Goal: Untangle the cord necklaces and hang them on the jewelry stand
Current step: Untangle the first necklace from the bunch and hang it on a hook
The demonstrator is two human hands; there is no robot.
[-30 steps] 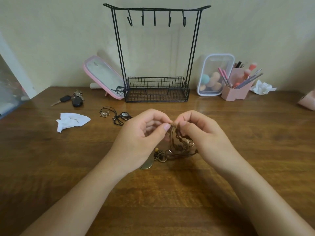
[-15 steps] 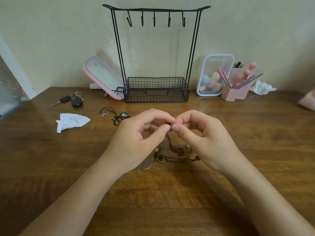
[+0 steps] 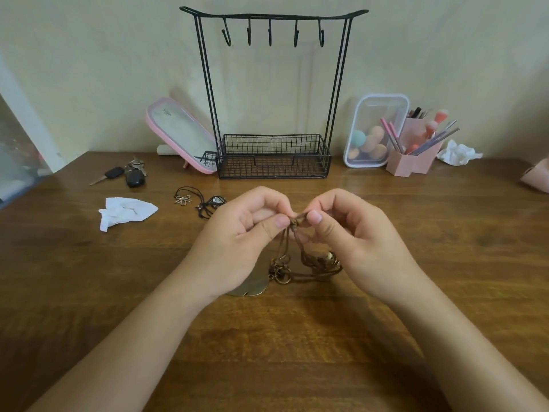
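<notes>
Black cords (image 3: 198,200) lay loose on the table (image 3: 89,278), waiting. The left hand (image 3: 240,248) pinched the brown knot (image 3: 298,222) between thumb and forefinger; the right hand (image 3: 353,248) pinched it from the other side, brown cords (image 3: 309,264) trailing below. Untangling was in hand, I'd say. The stand (image 3: 273,93) hung bare behind. Next: tease one strand free.

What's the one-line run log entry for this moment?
phase: untangling | left hand + right hand: pinching knot of brown cord necklaces | black cord necklaces: on table | jewelry stand: hooks bare
</notes>
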